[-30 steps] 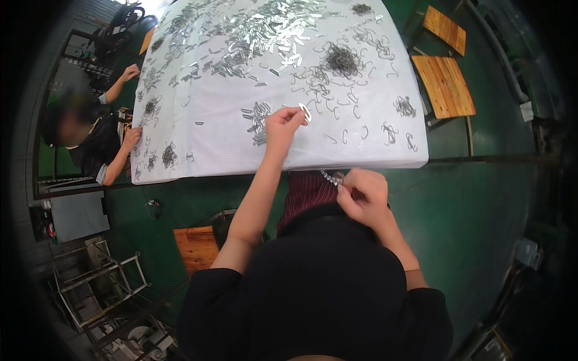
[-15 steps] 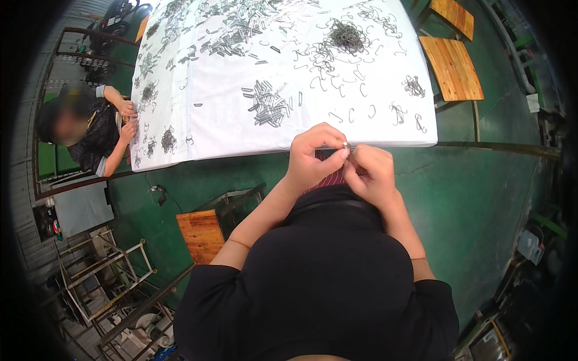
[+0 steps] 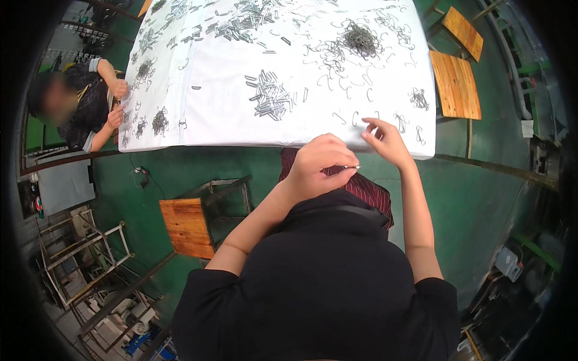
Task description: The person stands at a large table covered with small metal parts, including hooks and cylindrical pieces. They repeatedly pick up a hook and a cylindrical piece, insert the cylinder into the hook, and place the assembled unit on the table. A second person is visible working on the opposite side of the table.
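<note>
Fingers [image 3: 337,178] of our left hand [image 3: 319,161] are pinching tight, and they're holding a small metal piece [image 3: 351,166] just off the near edge of the surface [image 3: 223,114]! Over to our right hand [image 3: 387,143]: it's hovering above that edge, thumb and forefinger standing apart, near a few loose wire hooks [image 3: 355,118]; whether a fingertip is touching one, we're unable to tell. Ahead of our left hand, a heap of slim metal pieces [image 3: 271,95] is lying on the white covering, and farther right a dark tangle of hooks [image 3: 360,39] is sitting among strays. Any markings on these parts are proving too small for us to read. Out left, a co-worker's hands [image 3: 113,117] are working at the surface's edge, while a wooden stool [image 3: 454,84] is standing beyond our right.
</note>
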A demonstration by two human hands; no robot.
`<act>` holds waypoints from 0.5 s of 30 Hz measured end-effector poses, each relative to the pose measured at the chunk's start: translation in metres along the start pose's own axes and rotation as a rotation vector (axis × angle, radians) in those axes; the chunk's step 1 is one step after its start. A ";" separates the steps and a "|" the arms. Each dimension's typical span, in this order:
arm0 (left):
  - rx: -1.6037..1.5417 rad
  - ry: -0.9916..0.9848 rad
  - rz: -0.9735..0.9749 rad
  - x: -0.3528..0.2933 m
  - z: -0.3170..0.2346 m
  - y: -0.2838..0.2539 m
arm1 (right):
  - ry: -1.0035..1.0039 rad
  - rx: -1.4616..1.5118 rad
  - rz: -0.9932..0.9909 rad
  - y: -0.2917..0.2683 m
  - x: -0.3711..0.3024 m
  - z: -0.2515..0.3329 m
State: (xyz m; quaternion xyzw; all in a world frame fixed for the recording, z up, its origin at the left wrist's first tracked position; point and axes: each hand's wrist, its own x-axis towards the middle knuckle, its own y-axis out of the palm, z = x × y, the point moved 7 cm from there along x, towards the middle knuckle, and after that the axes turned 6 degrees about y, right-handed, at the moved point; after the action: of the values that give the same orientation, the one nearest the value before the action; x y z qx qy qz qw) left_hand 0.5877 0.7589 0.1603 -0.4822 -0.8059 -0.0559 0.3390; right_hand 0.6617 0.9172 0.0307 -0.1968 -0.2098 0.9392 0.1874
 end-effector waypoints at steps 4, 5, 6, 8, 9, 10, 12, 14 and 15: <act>0.018 -0.025 -0.015 -0.008 0.000 -0.004 | -0.081 -0.410 -0.472 -0.014 0.060 -0.012; 0.011 -0.029 -0.023 -0.010 0.000 -0.006 | -0.070 -0.468 -0.494 -0.012 0.077 -0.010; 0.002 -0.032 -0.026 -0.011 0.001 -0.007 | -0.056 -0.524 -0.520 -0.011 0.092 -0.009; -0.003 -0.018 -0.006 -0.011 0.001 -0.007 | 0.019 -0.603 -0.417 -0.007 0.122 -0.017; -0.005 -0.013 -0.004 -0.013 0.003 -0.006 | 0.053 -0.646 -0.359 -0.004 0.136 -0.023; -0.005 -0.011 -0.008 -0.015 0.003 -0.007 | 0.005 -0.751 -0.321 0.000 0.145 -0.019; -0.005 -0.011 -0.014 -0.018 0.004 -0.006 | -0.091 -0.956 -0.242 0.008 0.156 -0.013; 0.005 -0.025 -0.029 -0.020 0.008 -0.009 | -0.178 -1.005 -0.212 0.017 0.162 -0.004; 0.008 -0.036 -0.044 -0.022 0.010 -0.009 | -0.222 -1.034 -0.190 0.021 0.161 0.001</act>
State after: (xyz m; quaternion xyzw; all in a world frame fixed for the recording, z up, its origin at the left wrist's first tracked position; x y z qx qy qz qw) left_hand 0.5820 0.7420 0.1416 -0.4641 -0.8223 -0.0516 0.3251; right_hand 0.5182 0.9688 -0.0251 -0.1430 -0.6804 0.7074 0.1270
